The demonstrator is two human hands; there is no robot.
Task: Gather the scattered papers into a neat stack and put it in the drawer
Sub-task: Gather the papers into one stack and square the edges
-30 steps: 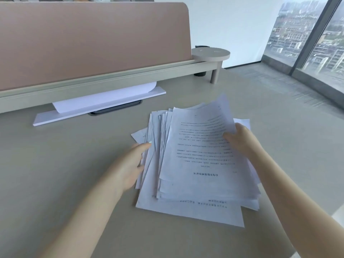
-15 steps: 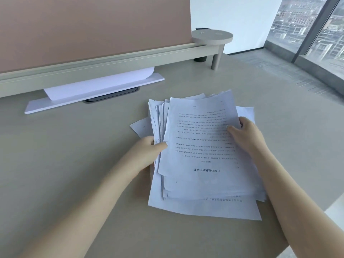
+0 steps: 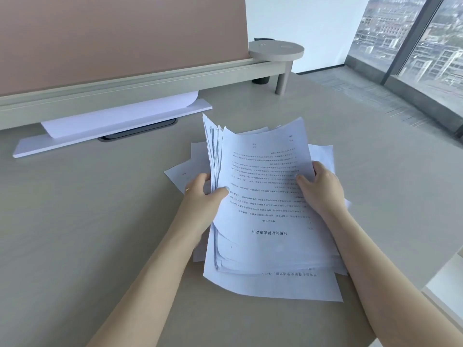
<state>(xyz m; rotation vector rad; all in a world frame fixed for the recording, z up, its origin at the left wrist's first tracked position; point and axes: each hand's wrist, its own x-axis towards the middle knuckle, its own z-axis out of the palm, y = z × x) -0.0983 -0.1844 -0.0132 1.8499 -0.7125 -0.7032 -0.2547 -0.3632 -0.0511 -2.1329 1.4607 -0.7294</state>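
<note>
A thick pile of white printed papers (image 3: pixel 263 186) lies in the middle of the beige desk, its far edge lifted and fanned upward. My left hand (image 3: pixel 203 196) grips the pile's left side, thumb on top. My right hand (image 3: pixel 318 189) holds the right side, thumb pressed on the top sheet. A few loose sheets (image 3: pixel 275 286) stick out flat under the pile at the near edge and at the left. No drawer is in view.
A white flat shelf (image 3: pixel 105 131) with a curled sheet (image 3: pixel 120 113) on it sits at the back, under the pink divider panel (image 3: pixel 120 41). A round grey stand (image 3: pixel 278 51) is at the back right. The desk's edge runs along the right, with windows beyond.
My left hand went from resting beside the pile to gripping its left side. Both hands have raised the pile's far edge off the desk, so the sheets now tilt up and fan.
</note>
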